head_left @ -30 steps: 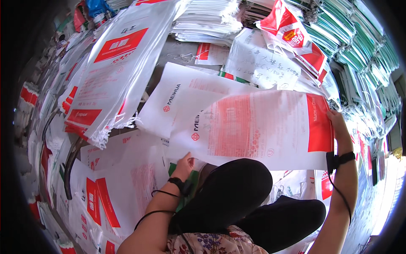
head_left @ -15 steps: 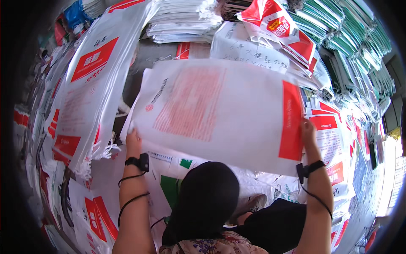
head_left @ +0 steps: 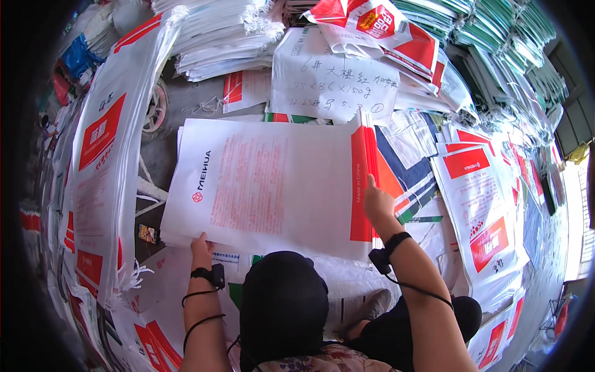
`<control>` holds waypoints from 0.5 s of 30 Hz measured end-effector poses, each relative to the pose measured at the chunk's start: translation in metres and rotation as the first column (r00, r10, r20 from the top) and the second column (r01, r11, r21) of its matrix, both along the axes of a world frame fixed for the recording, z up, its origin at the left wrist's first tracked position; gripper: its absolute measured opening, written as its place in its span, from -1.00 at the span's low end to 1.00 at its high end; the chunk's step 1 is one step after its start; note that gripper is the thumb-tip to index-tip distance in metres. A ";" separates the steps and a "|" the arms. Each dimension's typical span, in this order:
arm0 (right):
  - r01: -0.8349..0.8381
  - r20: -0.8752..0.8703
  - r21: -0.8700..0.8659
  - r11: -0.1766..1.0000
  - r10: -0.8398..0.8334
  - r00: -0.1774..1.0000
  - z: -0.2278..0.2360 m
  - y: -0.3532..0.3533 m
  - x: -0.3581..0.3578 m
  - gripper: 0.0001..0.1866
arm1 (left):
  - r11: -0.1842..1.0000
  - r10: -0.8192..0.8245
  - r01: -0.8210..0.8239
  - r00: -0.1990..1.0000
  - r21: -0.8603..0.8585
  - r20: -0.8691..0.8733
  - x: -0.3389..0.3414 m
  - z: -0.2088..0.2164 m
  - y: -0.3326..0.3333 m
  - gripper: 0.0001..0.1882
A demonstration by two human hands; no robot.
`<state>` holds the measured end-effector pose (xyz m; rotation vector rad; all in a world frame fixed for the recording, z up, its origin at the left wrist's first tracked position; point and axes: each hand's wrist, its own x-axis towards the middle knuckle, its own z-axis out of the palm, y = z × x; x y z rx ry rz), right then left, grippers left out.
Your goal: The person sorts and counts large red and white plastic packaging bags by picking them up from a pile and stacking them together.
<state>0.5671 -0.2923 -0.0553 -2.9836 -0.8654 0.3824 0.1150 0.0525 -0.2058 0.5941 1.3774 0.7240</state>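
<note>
A white flat woven sack (head_left: pixel 310 180) with a red end band and faint red print lies spread in front of me, on top of others like it. My left hand (head_left: pixel 201 247) pinches its near edge close to the left corner; some of those fingers are hidden. At the red right end my right hand (head_left: pixel 379 204) grips the edge, with one finger stretched along it. That end looks slightly bunched and raised. Both wrists wear black straps with cables.
Tall folded sacks (head_left: pixel 102 167) stand at the left. Sack stacks (head_left: pixel 223 37) fill the back, beside a handwritten white sack (head_left: pixel 334 80) and crumpled red-white sacks (head_left: pixel 384 31). Printed sacks (head_left: pixel 480 204) lie at the right. A wheel (head_left: pixel 158 108) shows at back left.
The sack has come down from being held up and moved left, now lying flat. My right hand has moved left with its red end; the left hand has slid down to the near edge.
</note>
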 end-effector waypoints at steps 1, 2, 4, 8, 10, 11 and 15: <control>-0.038 0.004 -0.093 0.995 0.039 0.999 -0.004 0.007 0.002 -0.36 | 1.000 0.001 -0.001 1.000 0.007 -0.011 -0.005 0.000 0.000 -0.79; -0.056 -0.004 -0.119 0.991 0.056 0.998 -0.006 0.017 0.003 -0.26 | 0.999 -0.018 0.021 0.997 0.039 -0.074 -0.016 -0.003 0.002 -0.82; -0.062 -0.029 -0.166 0.984 0.058 0.998 -0.004 0.025 0.003 -0.25 | 0.997 -0.036 0.045 0.989 0.060 -0.144 -0.029 -0.007 0.001 -0.86; -0.118 -0.075 -0.273 0.955 0.101 0.992 0.013 0.025 -0.001 -0.21 | 0.987 -0.090 0.123 0.957 0.103 -0.274 -0.032 -0.003 -0.008 -0.87; -0.141 -0.035 -0.239 0.961 0.137 0.990 0.004 0.020 -0.002 -0.19 | 0.982 -0.102 0.142 0.951 0.122 -0.290 -0.038 0.000 -0.009 -0.86; -0.165 0.015 -0.203 0.965 0.171 0.985 0.000 0.016 -0.002 -0.18 | 0.976 -0.127 0.168 0.955 0.136 -0.268 -0.037 0.000 -0.009 -0.86; -0.206 -0.008 -0.260 0.943 0.211 0.977 -0.011 0.017 0.014 -0.15 | 0.981 -0.118 0.156 0.952 0.115 -0.282 -0.026 0.001 -0.008 -0.86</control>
